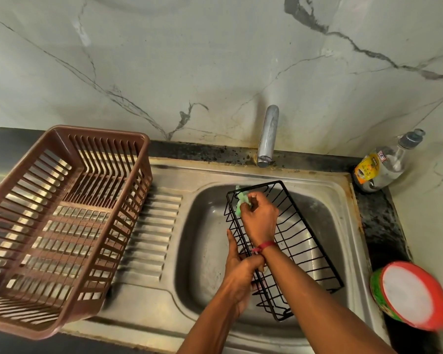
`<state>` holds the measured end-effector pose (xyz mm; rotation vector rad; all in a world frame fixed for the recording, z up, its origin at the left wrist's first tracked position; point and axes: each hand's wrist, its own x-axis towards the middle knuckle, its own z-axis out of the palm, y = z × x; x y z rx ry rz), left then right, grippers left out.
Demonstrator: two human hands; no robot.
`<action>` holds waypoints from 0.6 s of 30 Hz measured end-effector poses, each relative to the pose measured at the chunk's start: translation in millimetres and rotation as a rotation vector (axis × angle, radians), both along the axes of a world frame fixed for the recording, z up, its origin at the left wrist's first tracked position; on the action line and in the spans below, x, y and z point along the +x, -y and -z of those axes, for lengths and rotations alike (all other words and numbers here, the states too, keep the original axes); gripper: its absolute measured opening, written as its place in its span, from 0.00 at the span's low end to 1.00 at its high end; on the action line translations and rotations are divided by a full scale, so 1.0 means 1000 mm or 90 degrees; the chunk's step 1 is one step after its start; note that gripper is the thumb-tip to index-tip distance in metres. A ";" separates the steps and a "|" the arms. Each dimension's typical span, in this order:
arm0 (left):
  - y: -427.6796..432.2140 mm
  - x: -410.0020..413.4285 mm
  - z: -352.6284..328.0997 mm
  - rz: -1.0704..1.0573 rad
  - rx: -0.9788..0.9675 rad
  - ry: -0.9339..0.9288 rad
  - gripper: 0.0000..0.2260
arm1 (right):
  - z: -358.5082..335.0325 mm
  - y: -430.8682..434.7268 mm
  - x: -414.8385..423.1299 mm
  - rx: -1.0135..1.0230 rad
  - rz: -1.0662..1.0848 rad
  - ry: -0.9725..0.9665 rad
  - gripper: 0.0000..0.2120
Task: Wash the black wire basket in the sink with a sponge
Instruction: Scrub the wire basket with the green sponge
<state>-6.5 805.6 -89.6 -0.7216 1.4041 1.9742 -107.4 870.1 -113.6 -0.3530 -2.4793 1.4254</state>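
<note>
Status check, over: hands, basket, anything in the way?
Left hand grips wire basket, near side. Right hand presses green sponge on far corner. Basket sits in sink. Nothing blocking.

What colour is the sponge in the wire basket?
Light green. In the head view, the right hand holds the sponge against the black wire basket.

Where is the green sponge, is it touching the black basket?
Touching. Head view: the right hand presses the green sponge against the black basket at its far corner.
</note>
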 end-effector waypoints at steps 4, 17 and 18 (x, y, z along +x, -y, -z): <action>0.004 0.000 0.003 0.001 -0.008 0.035 0.58 | 0.000 -0.005 0.002 0.017 0.004 0.092 0.05; 0.013 -0.002 0.009 0.054 -0.033 -0.017 0.61 | -0.001 -0.004 -0.003 0.054 0.072 0.030 0.11; 0.014 -0.004 0.008 0.055 -0.031 -0.020 0.59 | -0.001 -0.002 -0.001 0.053 -0.003 0.006 0.11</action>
